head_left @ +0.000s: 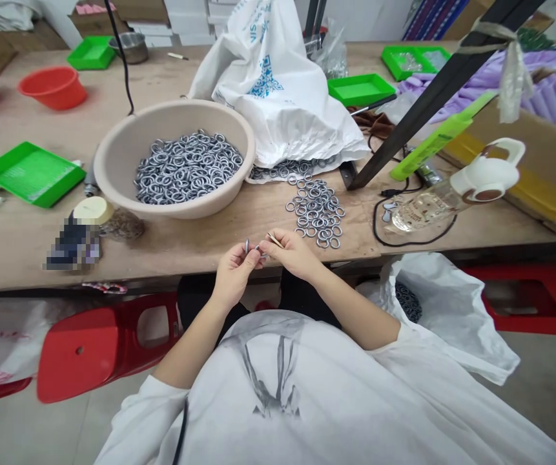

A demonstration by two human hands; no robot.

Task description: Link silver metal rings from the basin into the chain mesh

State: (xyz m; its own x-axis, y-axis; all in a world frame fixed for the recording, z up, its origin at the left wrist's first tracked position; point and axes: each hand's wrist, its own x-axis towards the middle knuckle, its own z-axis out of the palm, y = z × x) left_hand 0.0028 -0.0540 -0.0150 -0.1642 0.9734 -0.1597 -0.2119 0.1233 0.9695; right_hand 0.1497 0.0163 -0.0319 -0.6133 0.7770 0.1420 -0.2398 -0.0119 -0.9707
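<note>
Metal ring [247, 246] pinched in her left hand [233, 268] at the table edge; the right hand [293, 254] grips a thin stick [274, 240], just below the loose rings [317, 213] beside the beige basin [117, 155].

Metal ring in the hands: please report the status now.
Left hand pinches metal ring. Right hand holds thin stick at it. Loose rings lie beyond, clear of hands.
</note>
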